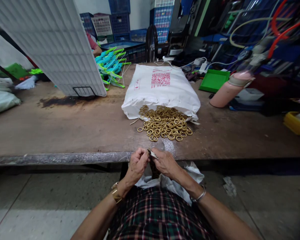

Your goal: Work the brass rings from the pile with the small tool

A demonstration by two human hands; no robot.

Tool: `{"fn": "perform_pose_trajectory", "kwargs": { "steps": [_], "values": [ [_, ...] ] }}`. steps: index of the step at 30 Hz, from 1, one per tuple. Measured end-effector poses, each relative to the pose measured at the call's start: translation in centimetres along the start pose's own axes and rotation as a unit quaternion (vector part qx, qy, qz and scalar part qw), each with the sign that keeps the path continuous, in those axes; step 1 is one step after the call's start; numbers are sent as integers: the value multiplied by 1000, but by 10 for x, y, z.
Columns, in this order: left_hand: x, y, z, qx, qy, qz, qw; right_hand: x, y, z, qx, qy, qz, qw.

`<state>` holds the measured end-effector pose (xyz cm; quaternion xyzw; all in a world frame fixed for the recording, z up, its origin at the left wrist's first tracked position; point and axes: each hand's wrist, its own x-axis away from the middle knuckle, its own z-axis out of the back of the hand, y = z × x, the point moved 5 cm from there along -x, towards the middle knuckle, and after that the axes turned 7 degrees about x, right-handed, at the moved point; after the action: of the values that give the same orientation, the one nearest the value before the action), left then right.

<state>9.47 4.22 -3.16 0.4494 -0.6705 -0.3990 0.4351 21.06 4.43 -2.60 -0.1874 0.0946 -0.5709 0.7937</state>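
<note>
My left hand (138, 162) and my right hand (166, 162) meet just off the table's front edge, above my lap. The fingers of my left hand are pinched together, and whatever is in them is hidden. My right hand closes on a small tool with a pale, flat part and a dark tip (152, 154), which touches my left fingertips; its exact kind cannot be made out. Beyond my hands, a heap of brass-coloured rings (166, 123) spills from the mouth of a white woven sack (142, 83) with red print. An open plastic bag (182, 190) lies across my lap below the hands.
A grey ribbed panel (52, 43) stands on the wooden table (77, 133) at left, with turquoise and lime-green plastic pieces (112, 66) behind it. To the right are a green tray (214, 80), a pink bottle (228, 90) and a yellow container (296, 124). Part of another person's arm (96, 48) shows behind.
</note>
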Motion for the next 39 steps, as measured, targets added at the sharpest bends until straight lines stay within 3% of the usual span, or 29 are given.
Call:
{"fn": "perform_pose_trajectory", "kwargs": {
  "steps": [5, 9, 13, 19, 27, 33, 39],
  "values": [
    [12, 6, -8, 24, -34, 25, 999, -5, 10, 3, 64, -25, -39, 997],
    [19, 12, -20, 120, -88, 68, 986, -17, 23, 15, 120, 13, -114, 986],
    [13, 5, -14, 201, -44, 100, 974, -32, 30, 26, 138, 70, -177, 972],
    [8, -3, -3, 243, -15, 122, 962, -47, 33, 21, 163, 87, -216, 959],
    [3, -12, 4, 337, 18, 176, 925, -45, 34, 19, 158, 93, -210, 960],
    [-5, -8, 4, 298, 14, 153, 942, -37, 32, 20, 111, 132, -165, 971],
    [-11, 0, 1, 210, 15, 117, 970, -19, 11, 20, 2, 155, -38, 987]
  ]
}}
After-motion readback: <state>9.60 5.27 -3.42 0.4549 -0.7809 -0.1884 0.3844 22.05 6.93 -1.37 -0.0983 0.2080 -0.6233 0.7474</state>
